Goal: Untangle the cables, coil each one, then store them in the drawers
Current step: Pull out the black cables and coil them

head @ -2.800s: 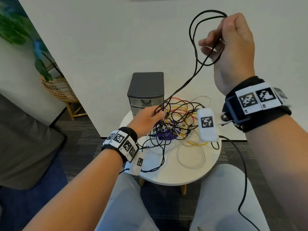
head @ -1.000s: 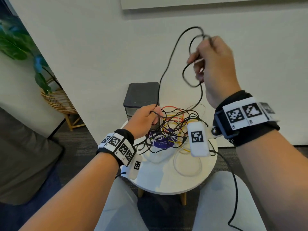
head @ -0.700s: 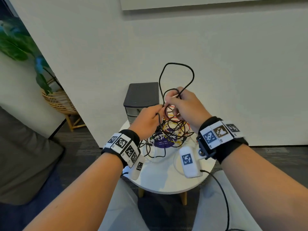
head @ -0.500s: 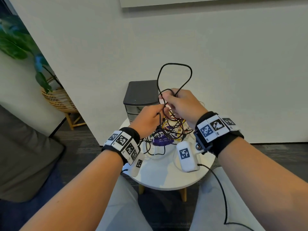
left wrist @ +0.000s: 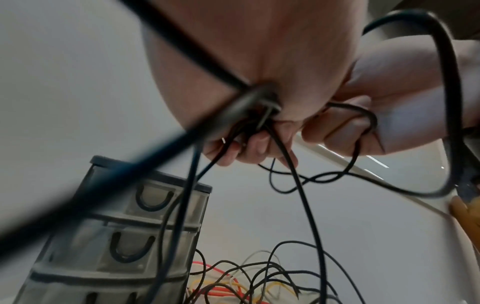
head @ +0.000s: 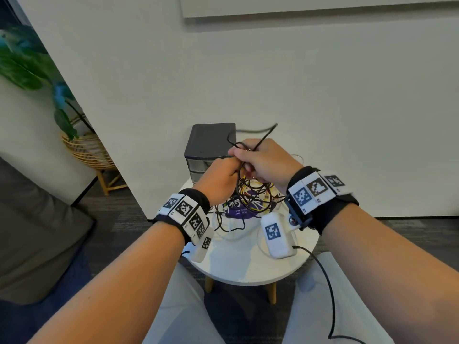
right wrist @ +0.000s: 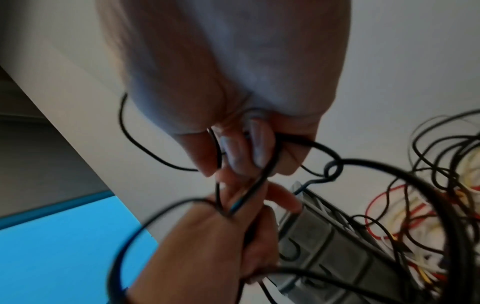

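A thin black cable [head: 258, 139] loops up above both hands over the tangle of black, red, yellow and white cables [head: 255, 197] on the round white table [head: 248, 266]. My left hand [head: 221, 177] grips strands of the black cable [left wrist: 293, 170] in its curled fingers [left wrist: 249, 152]. My right hand [head: 260, 160] meets it from the right and pinches the same cable [right wrist: 306, 144]; its fingers [right wrist: 241, 152] are curled. The grey drawer unit [head: 211, 142] stands just behind the hands, drawers shut [left wrist: 145, 201].
A wicker plant stand [head: 87, 152] with a green plant is at the left by the wall. A grey sofa [head: 32, 232] fills the left edge. My knees [head: 188, 314] sit under the table's near edge. A black wire [head: 327, 294] hangs from my right wrist.
My right hand came down from high at the right to meet the left hand over the tangle. The tall black loop above the hands has shrunk to a short one.
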The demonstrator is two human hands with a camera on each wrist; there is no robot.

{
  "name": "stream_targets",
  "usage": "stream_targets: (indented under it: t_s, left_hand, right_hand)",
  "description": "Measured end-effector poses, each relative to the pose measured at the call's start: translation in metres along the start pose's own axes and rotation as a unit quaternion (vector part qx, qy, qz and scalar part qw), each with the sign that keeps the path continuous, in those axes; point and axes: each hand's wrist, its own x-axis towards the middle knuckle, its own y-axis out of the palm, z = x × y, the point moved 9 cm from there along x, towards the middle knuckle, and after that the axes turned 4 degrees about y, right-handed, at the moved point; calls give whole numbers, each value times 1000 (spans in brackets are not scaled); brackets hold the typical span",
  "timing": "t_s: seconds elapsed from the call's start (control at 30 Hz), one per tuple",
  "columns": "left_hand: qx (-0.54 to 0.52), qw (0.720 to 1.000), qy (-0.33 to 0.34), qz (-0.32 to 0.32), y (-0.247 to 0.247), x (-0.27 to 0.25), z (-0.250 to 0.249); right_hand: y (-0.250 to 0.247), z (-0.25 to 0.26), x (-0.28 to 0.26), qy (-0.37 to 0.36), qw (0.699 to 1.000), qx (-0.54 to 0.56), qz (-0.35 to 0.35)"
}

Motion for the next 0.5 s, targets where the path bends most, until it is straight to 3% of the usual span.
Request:
stream_targets:
  t_s: [0.1, 0.23, 0.37, 0.5]
  left_hand:
    - [-22, 1000, -6, -9, 0, -1, 2]
    - [-132, 990, -48, -6, 0, -3, 8]
    - [-105, 993, -60, 2, -3, -10, 6]
    - [-102, 989, -102, 30, 5, -21, 22]
  right_hand:
    - [-2, 4, 0, -39, 999, 27, -20]
    - [-23, 17, 4, -70, 991, 26, -110]
    - [-44, 38, -1, -126, 975, 37, -177]
    - [-75, 53, -10, -162, 945, 136, -250]
